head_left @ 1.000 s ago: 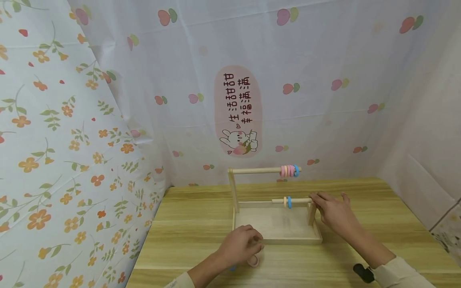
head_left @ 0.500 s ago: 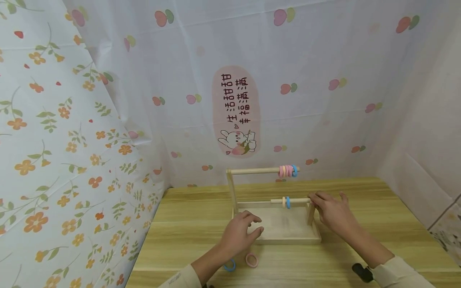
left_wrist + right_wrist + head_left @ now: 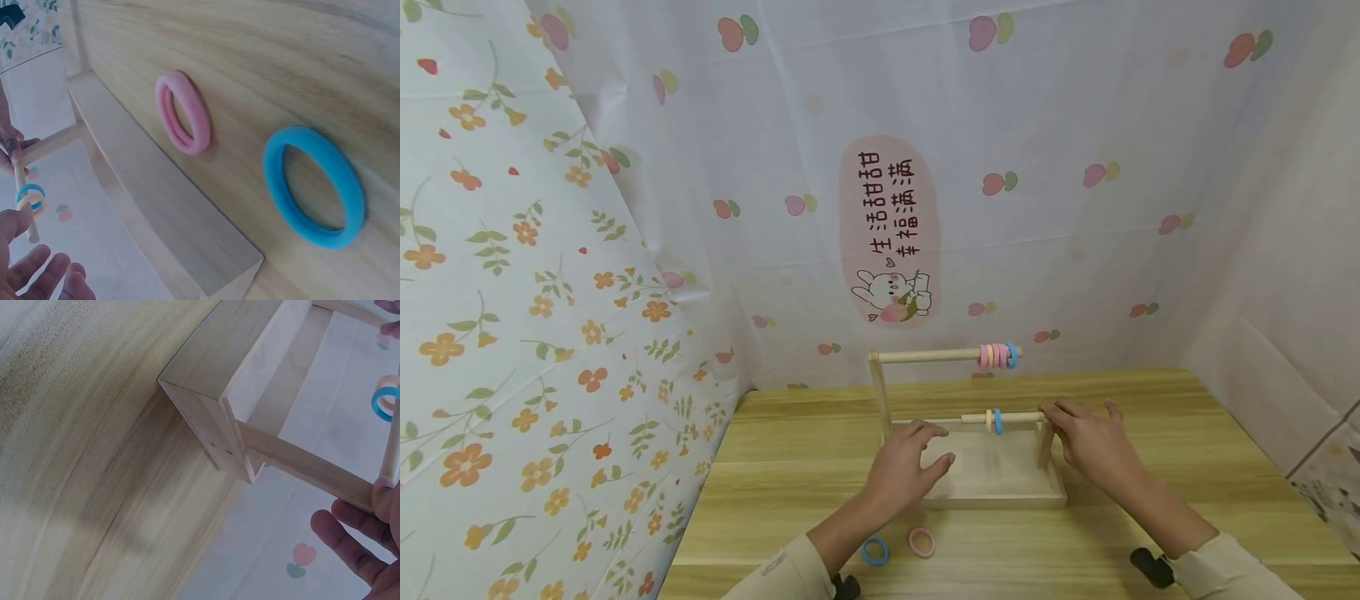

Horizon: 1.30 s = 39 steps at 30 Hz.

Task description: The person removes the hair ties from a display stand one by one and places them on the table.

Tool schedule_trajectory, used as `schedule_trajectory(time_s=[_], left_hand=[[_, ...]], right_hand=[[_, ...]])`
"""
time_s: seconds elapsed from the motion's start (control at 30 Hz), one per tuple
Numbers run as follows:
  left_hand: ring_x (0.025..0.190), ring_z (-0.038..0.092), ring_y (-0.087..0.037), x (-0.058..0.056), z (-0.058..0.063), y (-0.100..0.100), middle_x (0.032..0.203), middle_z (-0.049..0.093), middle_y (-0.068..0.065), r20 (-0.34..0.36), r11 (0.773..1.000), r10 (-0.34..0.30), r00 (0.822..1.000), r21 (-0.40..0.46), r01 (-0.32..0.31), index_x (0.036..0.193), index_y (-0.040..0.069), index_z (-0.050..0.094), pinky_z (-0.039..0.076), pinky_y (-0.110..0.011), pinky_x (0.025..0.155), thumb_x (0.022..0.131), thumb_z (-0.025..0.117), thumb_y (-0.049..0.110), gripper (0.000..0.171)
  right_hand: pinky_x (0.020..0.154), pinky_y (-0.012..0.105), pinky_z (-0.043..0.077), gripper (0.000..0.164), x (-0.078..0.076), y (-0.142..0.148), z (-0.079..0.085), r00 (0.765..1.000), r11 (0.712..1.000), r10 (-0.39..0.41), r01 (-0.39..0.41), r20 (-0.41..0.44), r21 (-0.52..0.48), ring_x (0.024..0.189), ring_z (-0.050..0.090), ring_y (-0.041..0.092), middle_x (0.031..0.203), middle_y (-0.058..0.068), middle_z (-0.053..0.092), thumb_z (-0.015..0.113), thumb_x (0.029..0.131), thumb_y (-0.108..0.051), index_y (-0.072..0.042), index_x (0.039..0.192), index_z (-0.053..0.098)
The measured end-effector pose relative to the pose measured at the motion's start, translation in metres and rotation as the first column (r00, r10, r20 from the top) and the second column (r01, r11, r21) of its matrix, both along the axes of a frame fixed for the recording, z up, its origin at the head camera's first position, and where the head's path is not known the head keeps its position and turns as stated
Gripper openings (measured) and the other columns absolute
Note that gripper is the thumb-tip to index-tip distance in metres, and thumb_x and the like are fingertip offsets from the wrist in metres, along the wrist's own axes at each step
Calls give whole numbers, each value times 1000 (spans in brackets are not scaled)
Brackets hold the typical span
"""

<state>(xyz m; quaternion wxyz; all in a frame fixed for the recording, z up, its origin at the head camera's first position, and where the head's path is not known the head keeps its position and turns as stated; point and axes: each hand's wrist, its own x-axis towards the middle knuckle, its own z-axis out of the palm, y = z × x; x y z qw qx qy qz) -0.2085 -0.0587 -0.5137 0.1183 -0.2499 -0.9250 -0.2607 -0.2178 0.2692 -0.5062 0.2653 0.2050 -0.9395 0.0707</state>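
- Printed curtain [image 3: 775,258]: hung at the rear; a cartoon rabbit [image 3: 892,287] is printed on it.
- Table [image 3: 790,467]: finished in wood grain; extended to the foot of the curtain.
- Wooden rack [image 3: 1000,502]: set on the table; built as a shallow tray [image 3: 992,467] with two posts; the upper rod [image 3: 925,357] is carried by the tall post [image 3: 881,396] at left, the lower rod [image 3: 973,419] by the short post [image 3: 1046,446] at right.
- Right hand [image 3: 1090,437]: gripped about the top of the short post; the thumb is placed at the rod joint.
- Left hand [image 3: 898,467]: fingers and thumb relaxed and spread apart; positioned over the tray's left part, near the lower rod's free end.
- Ring cluster [image 3: 992,356]: threaded near the upper rod's free end; pink and peach rings are packed together, a blue one outermost.
- Lower-rod pair: a peach ring [image 3: 989,421] and a blue ring [image 3: 998,421] are threaded side by side; the peach is nearer the free end.
- Loose pair: a larger-looking blue band [image 3: 347,190] and a pink band [image 3: 198,115] are laid flat before the tray, apart.
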Motion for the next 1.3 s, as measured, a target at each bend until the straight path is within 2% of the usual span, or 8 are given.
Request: schedule_trajectory(time_s=[0.23, 0.5, 0.7, 0.87, 1.3], left_hand=[[127, 71, -23, -3, 4, 5, 141, 74, -1, -3, 1000, 14, 1000, 19, -14, 140, 19, 74, 61, -44, 105, 105, 78, 39, 40], [133, 68, -25, -10, 8, 12, 146, 71, -2, -10, 999, 8, 1000, 34, -8, 146, 19, 70, 60, -48, 109, 105, 79, 39, 46], [131, 69, -24, -14, 11, 16, 144, 72, -1, -31, 999, -5, 999, 40, 7, 145, 18, 71, 61, -46, 105, 104, 80, 39, 46], [133, 69, -25, -15, 13, 21, 145, 72, -1, -32, 999, -12, 999, 34, 13, 145, 17, 70, 60, -46, 108, 104, 79, 39, 47], [136, 66, -24, -21, 13, 36, 148, 71, -1, -34, 999, -39, 999, 10, 39, 147, 18, 69, 59, -42, 110, 105, 79, 40, 49]], right_hand=[[95, 89, 49, 28, 0, 1, 0, 1000, 1000, 3, -3, -17, -8, 81, 79, 27, 111, 7, 79, 86, 93, -5, -11, 120, 80], [95, 89, 49, 27, 1, 0, 1, 1000, 1000, 5, -5, -3, -12, 82, 79, 27, 111, 7, 79, 85, 94, -5, -10, 121, 80], [96, 90, 47, 26, 1, -1, 4, 1000, 1000, 0, 0, 24, -21, 85, 79, 29, 111, 8, 79, 83, 96, -5, -9, 122, 80], [97, 89, 47, 26, 1, -1, 5, 1000, 1000, -5, 5, 26, -22, 88, 80, 29, 111, 8, 79, 83, 97, -5, -9, 122, 80], [95, 89, 49, 23, 2, -2, 4, 1000, 1000, -10, 10, 24, -10, 82, 78, 27, 107, 6, 78, 82, 98, -7, -11, 121, 79]])
